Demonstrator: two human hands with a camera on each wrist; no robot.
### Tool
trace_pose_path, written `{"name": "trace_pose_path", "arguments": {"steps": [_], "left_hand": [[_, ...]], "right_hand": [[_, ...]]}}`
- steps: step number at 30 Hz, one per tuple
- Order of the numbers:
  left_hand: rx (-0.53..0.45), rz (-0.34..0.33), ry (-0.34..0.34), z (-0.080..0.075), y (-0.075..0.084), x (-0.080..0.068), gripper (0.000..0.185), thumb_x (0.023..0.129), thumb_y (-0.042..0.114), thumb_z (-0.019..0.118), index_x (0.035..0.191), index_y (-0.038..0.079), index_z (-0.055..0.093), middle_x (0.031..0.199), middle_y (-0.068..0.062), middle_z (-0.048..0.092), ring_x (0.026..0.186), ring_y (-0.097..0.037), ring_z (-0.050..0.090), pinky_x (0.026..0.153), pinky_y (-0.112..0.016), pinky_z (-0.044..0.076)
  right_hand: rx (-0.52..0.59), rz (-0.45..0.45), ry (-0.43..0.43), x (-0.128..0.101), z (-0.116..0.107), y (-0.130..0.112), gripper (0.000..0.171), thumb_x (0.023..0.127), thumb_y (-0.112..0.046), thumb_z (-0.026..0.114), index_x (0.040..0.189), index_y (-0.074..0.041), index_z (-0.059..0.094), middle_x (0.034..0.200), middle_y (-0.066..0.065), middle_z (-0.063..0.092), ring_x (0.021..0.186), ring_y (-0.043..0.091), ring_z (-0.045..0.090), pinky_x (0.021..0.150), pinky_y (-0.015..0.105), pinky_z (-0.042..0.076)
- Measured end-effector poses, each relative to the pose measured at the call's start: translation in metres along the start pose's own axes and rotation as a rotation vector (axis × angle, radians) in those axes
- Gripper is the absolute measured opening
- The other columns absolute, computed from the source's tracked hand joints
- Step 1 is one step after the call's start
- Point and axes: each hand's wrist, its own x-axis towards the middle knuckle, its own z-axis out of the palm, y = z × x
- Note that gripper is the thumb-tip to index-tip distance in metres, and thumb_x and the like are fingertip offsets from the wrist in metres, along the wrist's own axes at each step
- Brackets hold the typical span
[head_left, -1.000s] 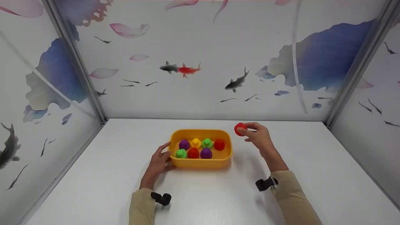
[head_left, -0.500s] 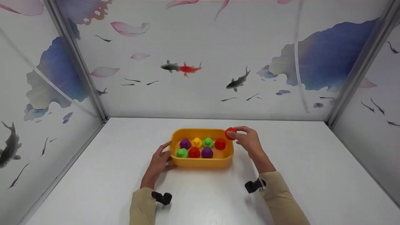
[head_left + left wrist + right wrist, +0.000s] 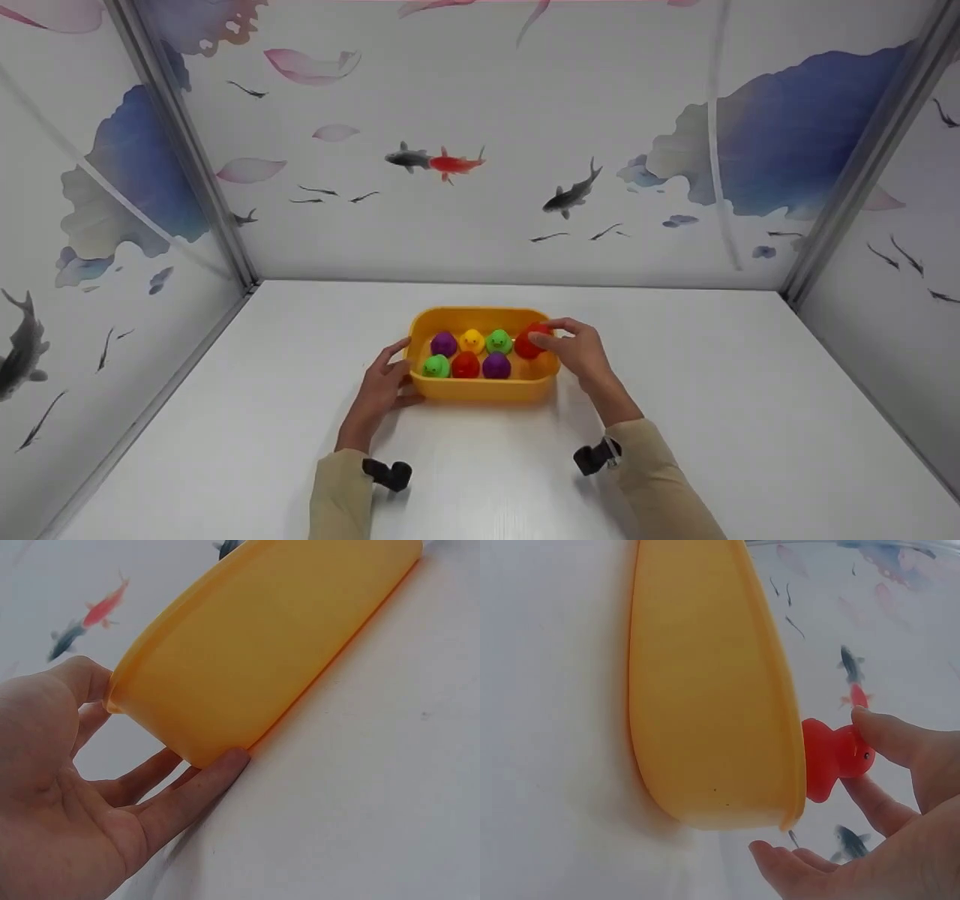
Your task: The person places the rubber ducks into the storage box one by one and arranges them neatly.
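Note:
A yellow tub [image 3: 480, 391] sits mid-table with several small toy ducks inside: purple [image 3: 443, 343], yellow [image 3: 471, 340], green [image 3: 497, 341], green [image 3: 434, 366], red [image 3: 465, 365], purple [image 3: 496, 365]. My right hand [image 3: 574, 349] pinches a red duck [image 3: 531, 340] just over the tub's right end; the right wrist view shows this red duck [image 3: 832, 757] above the tub's rim [image 3: 791, 750], held by my fingertips [image 3: 881, 736]. My left hand [image 3: 382, 386] holds the tub's left end, thumb on the rim and fingers along the tub's wall [image 3: 262, 652].
The white table [image 3: 750, 420] is enclosed by three printed walls with fish and petals. Metal posts [image 3: 187, 150] stand at the back corners. Black wrist cameras [image 3: 386, 474] sit on both beige sleeves.
My right hand has carried the red duck leftward, from open table right of the tub to just over the tub's right end. The left hand and the tub have stayed put.

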Motion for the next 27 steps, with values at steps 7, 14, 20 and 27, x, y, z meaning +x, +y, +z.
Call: {"name": "trace_pose_path", "arguments": {"steps": [7, 14, 20, 27], "left_hand": [[0.019, -0.009, 0.009, -0.001, -0.001, 0.001, 0.050, 0.102, 0.023, 0.049, 0.151, 0.030, 0.042, 0.139, -0.018, 0.056, 0.106, -0.024, 0.066, 0.083, -0.038, 0.063], [0.006, -0.007, 0.003, -0.002, 0.000, 0.001, 0.050, 0.102, 0.023, 0.049, 0.151, 0.030, 0.043, 0.138, -0.018, 0.057, 0.105, -0.024, 0.066, 0.084, -0.039, 0.063], [0.004, -0.008, 0.006, -0.002, 0.000, 0.001, 0.049, 0.103, 0.023, 0.048, 0.151, 0.030, 0.043, 0.138, -0.018, 0.057, 0.104, -0.023, 0.066, 0.084, -0.039, 0.063], [-0.002, -0.002, 0.002, 0.000, 0.001, 0.001, 0.049, 0.102, 0.022, 0.048, 0.151, 0.028, 0.043, 0.138, -0.019, 0.057, 0.104, -0.024, 0.066, 0.082, -0.039, 0.063]], "right_hand": [[0.003, 0.021, 0.000, 0.000, 0.014, 0.003, 0.039, 0.090, -0.028, 0.074, 0.123, -0.009, 0.067, 0.142, 0.017, 0.056, 0.129, 0.033, 0.053, 0.112, 0.042, 0.048], [-0.008, 0.019, 0.009, 0.001, 0.019, 0.007, 0.037, 0.089, -0.025, 0.075, 0.120, -0.006, 0.068, 0.134, 0.018, 0.061, 0.128, 0.033, 0.051, 0.112, 0.043, 0.048], [-0.041, 0.043, 0.005, 0.004, 0.023, 0.011, 0.037, 0.090, -0.025, 0.074, 0.121, -0.005, 0.068, 0.131, 0.016, 0.061, 0.120, 0.029, 0.054, 0.109, 0.039, 0.051], [-0.073, 0.063, 0.006, 0.005, 0.026, 0.017, 0.033, 0.088, -0.025, 0.076, 0.114, -0.006, 0.069, 0.122, 0.014, 0.063, 0.109, 0.026, 0.055, 0.095, 0.029, 0.056]]}}
